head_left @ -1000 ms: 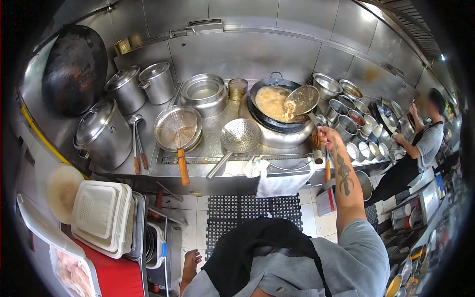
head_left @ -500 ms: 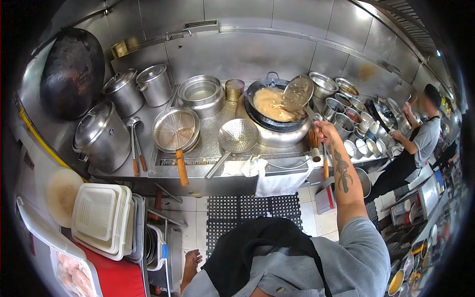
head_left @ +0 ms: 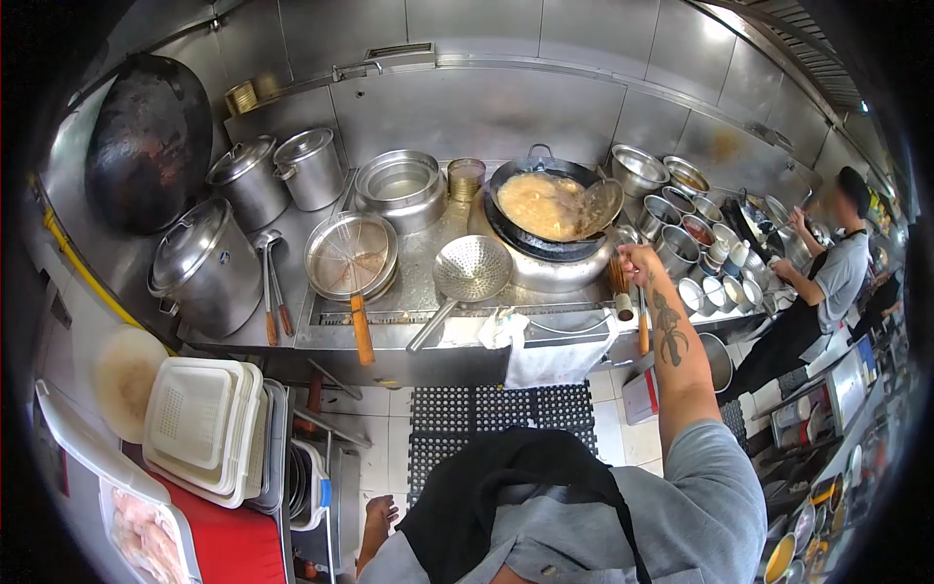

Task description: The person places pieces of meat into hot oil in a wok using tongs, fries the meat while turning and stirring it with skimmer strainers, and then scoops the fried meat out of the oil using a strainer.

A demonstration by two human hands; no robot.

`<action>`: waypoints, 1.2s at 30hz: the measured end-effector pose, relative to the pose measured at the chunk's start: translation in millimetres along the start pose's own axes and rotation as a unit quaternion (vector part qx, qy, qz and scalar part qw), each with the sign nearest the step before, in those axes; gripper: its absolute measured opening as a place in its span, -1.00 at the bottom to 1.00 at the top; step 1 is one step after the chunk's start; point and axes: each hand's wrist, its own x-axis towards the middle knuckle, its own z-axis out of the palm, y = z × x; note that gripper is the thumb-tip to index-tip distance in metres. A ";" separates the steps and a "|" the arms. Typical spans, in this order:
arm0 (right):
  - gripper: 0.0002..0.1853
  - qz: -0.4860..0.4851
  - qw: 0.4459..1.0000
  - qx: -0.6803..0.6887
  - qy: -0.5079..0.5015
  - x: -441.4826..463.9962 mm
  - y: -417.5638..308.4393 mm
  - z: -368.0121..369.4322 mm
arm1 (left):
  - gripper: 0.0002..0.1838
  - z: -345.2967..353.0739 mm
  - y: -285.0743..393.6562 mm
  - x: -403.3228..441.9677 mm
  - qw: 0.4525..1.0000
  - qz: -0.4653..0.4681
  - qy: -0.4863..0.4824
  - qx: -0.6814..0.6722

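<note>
My right hand (head_left: 639,261) is closed round the handle of a large round skimmer (head_left: 600,206). The skimmer's head lies tilted at the right side of a black wok (head_left: 506,216), dipping into bubbling, light brown liquid (head_left: 540,202) with pieces in it. The wok sits on a round burner ring. Down by my left side, my left hand (head_left: 381,510) hangs with fingers apart, holding nothing. Just below my right hand are a bamboo brush (head_left: 619,282) and a wooden handle (head_left: 643,326).
Left of the wok lie a perforated strainer (head_left: 473,269) and a wire skimmer (head_left: 351,255). Lidded pots (head_left: 209,263) stand further left. Metal seasoning containers (head_left: 678,245) line the right, where another person (head_left: 827,273) works. A white towel (head_left: 550,362) hangs from the front edge.
The skimmer's head has come down from above the wok into the liquid at its right side. My right hand has barely shifted; my left hand stays low.
</note>
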 end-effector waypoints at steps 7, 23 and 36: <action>-0.89 0.001 0.993 0.099 -0.065 -2.9 4.1 3.4 | -0.72 -2.7 8.9 -1.3 0.993 -0.002 -0.020 0.120; -0.88 -0.106 0.986 -0.091 0.086 -31.9 -30.4 -0.5 | -0.63 6.5 8.0 6.3 0.995 -0.097 0.011 0.013; -0.89 -0.021 0.998 -0.013 0.060 32.4 0.5 -0.2 | -0.53 4.2 2.5 -21.9 0.984 -0.149 0.069 -0.071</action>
